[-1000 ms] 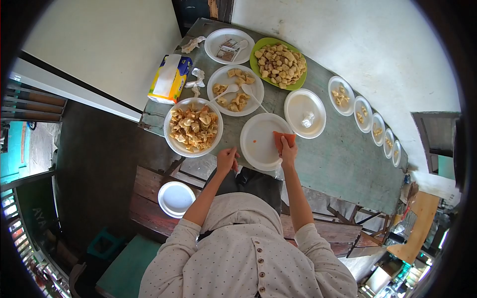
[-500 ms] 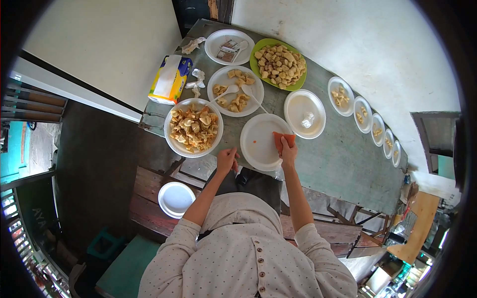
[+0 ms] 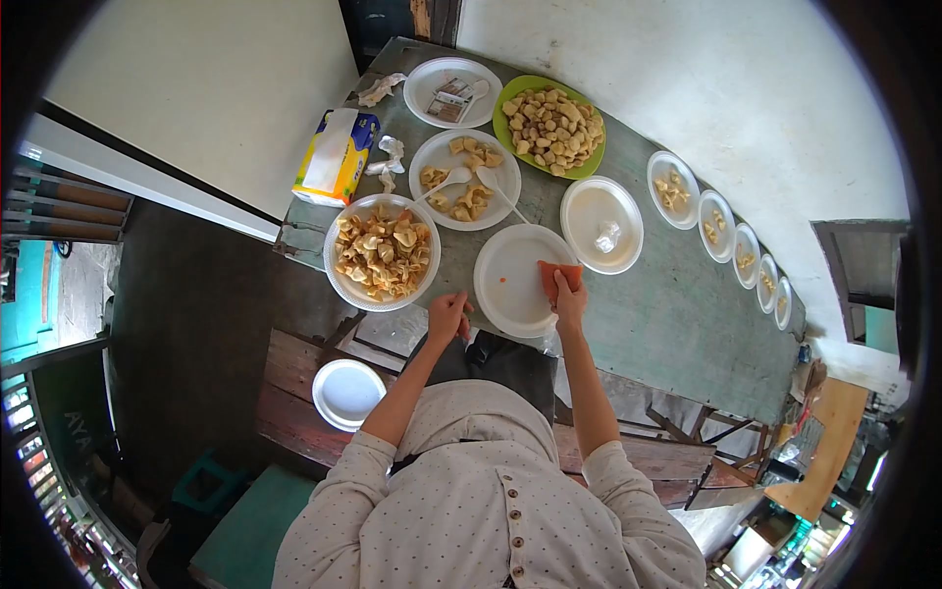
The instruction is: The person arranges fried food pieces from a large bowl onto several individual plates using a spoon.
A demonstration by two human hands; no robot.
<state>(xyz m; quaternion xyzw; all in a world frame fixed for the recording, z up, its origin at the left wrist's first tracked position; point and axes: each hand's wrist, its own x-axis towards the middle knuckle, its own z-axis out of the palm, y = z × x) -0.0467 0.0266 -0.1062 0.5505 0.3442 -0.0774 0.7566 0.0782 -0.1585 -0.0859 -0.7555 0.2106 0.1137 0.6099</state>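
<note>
A white plate (image 3: 505, 285) with a small orange spot on it lies in front of me at the table's near edge. Over its right side, my right hand (image 3: 571, 299) pinches a flat orange-red piece (image 3: 557, 279), which looks like a folded cloth or sheet. My left hand (image 3: 449, 316) rests by the table edge, left of the plate, its fingers curled and nothing showing in them. Just beyond that hand is a white bowl (image 3: 339, 280) heaped with folded golden-brown pieces, like fried wontons. Behind the plate, another plate (image 3: 422, 204) carries a few such pieces and two white plastic spoons (image 3: 500, 191).
Right of the plate sits a white bowl (image 3: 579, 231) with crumpled plastic inside. A green dish (image 3: 505, 128) of pale chunks stands at the back, near a tissue pack (image 3: 339, 157). Several small plates (image 3: 684, 213) line the wall. An empty white plate (image 3: 349, 395) lies on the bench.
</note>
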